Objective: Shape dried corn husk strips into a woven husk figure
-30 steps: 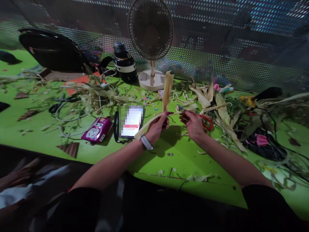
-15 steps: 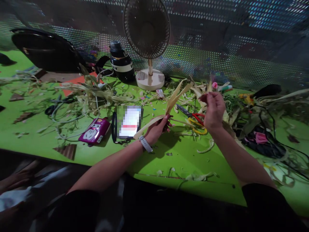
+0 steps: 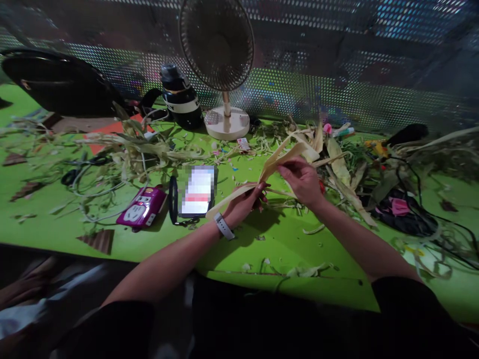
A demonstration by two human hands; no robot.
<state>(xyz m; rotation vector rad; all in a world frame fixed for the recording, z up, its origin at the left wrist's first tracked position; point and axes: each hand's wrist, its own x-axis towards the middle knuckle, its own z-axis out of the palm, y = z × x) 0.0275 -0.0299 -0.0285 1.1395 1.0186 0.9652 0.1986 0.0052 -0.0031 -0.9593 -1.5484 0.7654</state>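
Fingers of left hand clenched round lower part of a pale dried corn husk strip, thumb on top; strip's tail runs down-left past the wrist, over the smartwatch. Right hand pinches the same husk higher up, betw. thumb & fingertips, where it splits into two blades fanning up-right. Both hands held just above green table, near centre, husk clear of the surface.

Surroundings, outward from hands:
- Phone w/ lit screen (blurred), just left of left hand, propped on a dark ring stand.
- Magenta power strip left of phone; grey cable loops beyond it.
- Corrugated brown card scrap near front edge.
- Heap of husks & leaves behind & right of right hand; a 2nd heap at left-centre.
- Small husk offcuts on table betw. the forearms & front edge.
- Desk fan on round cream base at rear, just beside a black bottle w/ white band.
- Black bag far left rear.
- Dark cloth w/ pink patch & black cables at right.
- Perforated metal screen closes the back.
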